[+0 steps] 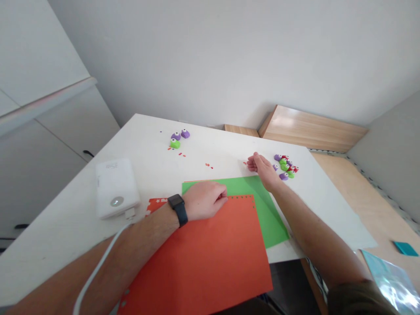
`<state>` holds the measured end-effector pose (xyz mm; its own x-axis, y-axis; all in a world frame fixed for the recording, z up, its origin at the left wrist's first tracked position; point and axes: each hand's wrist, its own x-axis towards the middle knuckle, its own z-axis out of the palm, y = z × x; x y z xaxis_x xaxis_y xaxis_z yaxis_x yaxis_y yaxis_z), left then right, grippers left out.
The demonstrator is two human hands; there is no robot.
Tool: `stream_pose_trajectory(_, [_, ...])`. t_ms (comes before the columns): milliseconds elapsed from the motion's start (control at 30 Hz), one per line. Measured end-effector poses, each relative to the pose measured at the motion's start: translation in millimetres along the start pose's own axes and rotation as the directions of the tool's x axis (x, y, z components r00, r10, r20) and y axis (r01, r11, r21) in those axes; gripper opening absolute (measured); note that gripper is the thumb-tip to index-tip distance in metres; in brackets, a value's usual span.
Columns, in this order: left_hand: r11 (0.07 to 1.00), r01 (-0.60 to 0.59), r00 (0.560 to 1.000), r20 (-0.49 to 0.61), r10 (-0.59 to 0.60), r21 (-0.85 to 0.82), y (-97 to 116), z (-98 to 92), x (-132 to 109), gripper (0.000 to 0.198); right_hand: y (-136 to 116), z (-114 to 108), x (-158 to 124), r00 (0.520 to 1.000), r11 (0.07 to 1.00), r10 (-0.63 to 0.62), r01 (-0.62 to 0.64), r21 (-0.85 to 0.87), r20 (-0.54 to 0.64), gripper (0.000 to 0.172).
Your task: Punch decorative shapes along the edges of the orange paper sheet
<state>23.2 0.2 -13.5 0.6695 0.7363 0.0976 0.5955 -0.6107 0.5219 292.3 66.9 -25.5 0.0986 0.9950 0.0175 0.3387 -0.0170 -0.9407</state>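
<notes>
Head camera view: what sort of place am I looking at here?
Probably a home craft corner or small workroom: a white table holds an orange card sheet, a green card sheet, small colourful paper punches and scattered paper bits, with white cupboards alongside.

A white table (210,146) bears craft punches (285,167), a power bank (116,188), green paper (265,210).

We saw room for a hand to pass over the white table (147,144) between the upper craft punches (180,137) and the green card (236,186), while the power bank (116,188) blocked the left side and the clustered craft punches (285,167) stood just beyond our right hand (262,170).
</notes>
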Motion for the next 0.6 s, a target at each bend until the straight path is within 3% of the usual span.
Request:
stream_pose_trajectory(100, [1.0,-0.001,1.0,0.008,0.001,0.003,1.0,-0.3,-0.2,0.022,1.2,-1.4,6.0,0.998,0.999,-0.03,0.028,-0.027,-0.05,0.063])
stream_pose_trajectory(267, [1.0,-0.008,1.0,0.019,0.008,0.007,0.6,0.5,0.0,0.022,3.6,-2.5,13.8,0.995,0.992,0.075,-0.082,0.1,0.072,0.062])
stream_pose_trajectory(400, [1.0,-0.012,1.0,0.027,0.011,0.01,-0.1,0.8,-0.1,0.022,-2.8,9.7,17.4,0.999,0.988,0.036,-0.03,0.151,-0.04,0.059])
stream_pose_trajectory(500, [1.0,-0.013,0.999,0.033,0.013,0.015,0.0,0.7,0.0,0.023,-20.0,35.5,9.1,0.991,0.946,0.024,-0.066,0.316,0.135,0.058])
stream_pose_trajectory(600, [1.0,-0.011,0.999,0.035,0.01,0.025,0.8,0.5,0.2,0.025,-40.2,73.8,-3.8,0.929,0.87,0.02,-0.198,0.451,0.369,0.058])
